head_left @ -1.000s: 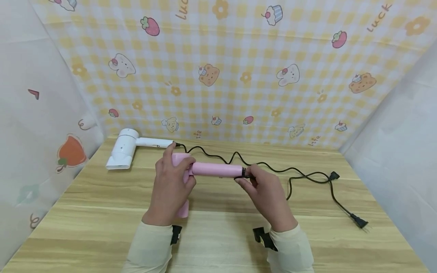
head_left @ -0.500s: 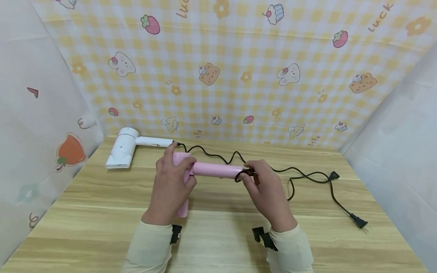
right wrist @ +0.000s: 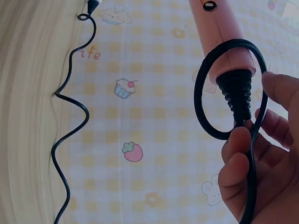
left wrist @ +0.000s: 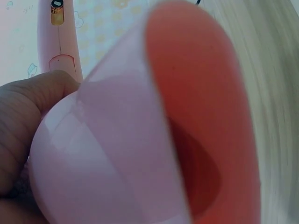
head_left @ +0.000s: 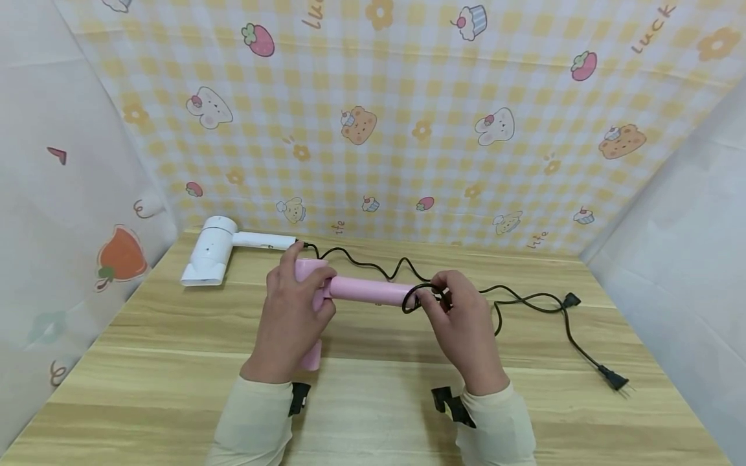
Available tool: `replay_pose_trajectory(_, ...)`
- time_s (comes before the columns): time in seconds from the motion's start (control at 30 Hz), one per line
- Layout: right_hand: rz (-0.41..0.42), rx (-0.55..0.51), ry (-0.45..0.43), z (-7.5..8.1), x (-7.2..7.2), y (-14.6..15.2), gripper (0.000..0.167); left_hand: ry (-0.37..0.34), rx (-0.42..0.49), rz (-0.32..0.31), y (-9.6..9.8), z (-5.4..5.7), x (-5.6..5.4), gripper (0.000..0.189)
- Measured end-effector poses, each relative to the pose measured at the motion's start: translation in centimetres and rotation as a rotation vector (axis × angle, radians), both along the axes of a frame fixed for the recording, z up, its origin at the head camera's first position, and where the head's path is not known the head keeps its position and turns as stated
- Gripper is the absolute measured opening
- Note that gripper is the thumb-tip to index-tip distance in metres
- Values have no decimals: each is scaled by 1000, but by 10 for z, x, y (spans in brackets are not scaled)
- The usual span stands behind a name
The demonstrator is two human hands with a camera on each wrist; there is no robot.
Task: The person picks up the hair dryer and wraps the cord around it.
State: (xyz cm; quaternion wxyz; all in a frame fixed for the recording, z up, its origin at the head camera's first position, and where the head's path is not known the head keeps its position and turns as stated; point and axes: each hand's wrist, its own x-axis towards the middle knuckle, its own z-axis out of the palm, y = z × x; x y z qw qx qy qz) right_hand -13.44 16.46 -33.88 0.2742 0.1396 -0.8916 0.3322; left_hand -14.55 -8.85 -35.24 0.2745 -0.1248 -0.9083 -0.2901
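My left hand (head_left: 291,317) grips a pink hair dryer (head_left: 370,290) by its head, with the handle pointing right. Up close in the left wrist view are the dryer's glossy head (left wrist: 112,135) and its wide, flattened opening. My right hand (head_left: 466,323) holds the black power cord (right wrist: 198,88) just past the handle's end, between thumb and curled fingers. There the cord bends into a loop around the handle's lower end and its ribbed black sleeve (right wrist: 236,91). Part of the cord is hidden inside the right hand.
A white hair dryer (head_left: 212,255) lies at the back left, its thin black cord (head_left: 361,264) running right along the back of the wooden table (head_left: 373,408). Cords cross at the right, near a black plug (head_left: 613,378) and another small black end piece (head_left: 571,300).
The right hand has shifted slightly right and up, and the cord now forms a wider loop around the handle's end. The left hand and pink dryer have stayed almost still.
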Motion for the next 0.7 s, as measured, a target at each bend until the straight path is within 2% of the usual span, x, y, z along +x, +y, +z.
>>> replay_pose_trajectory(0.23,25,-18,48,-1,-1,2,10,-14,-1,-5,0,1,0,35)
replay_pose_trajectory(0.5,-69,-73,-65,1,1,2,19,-20,3,-24,0,1,1,35)
replay_pose_trajectory(0.7,-64,-55,-73,1,1,4,18,-15,5,-36,0,2,1,35)
